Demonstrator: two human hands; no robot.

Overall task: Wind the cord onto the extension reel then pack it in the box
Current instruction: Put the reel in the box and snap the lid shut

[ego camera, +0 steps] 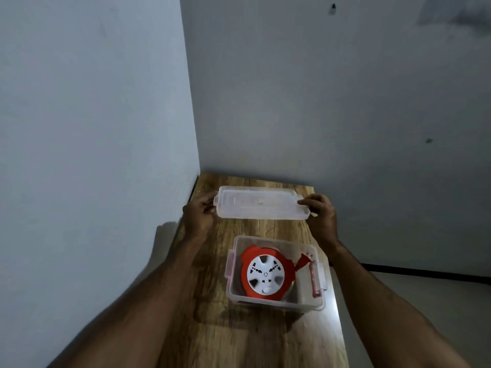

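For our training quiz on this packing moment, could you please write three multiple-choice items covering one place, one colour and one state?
1. Where is the extension reel?
A. Inside the clear box
B. On the lid
C. On the floor

2. What colour is the reel's rim?
A. Blue
B. Red-orange
C. Green

3. What is the state of the box?
A. Closed and latched
B. Open, its lid held beyond it
C. Tipped on its side

Answers:
1 A, the reel lies flat within the box walls.
2 B, red-orange surrounds the white socket face.
3 B, the left hand and right hand hold the lid by its ends, over the table.
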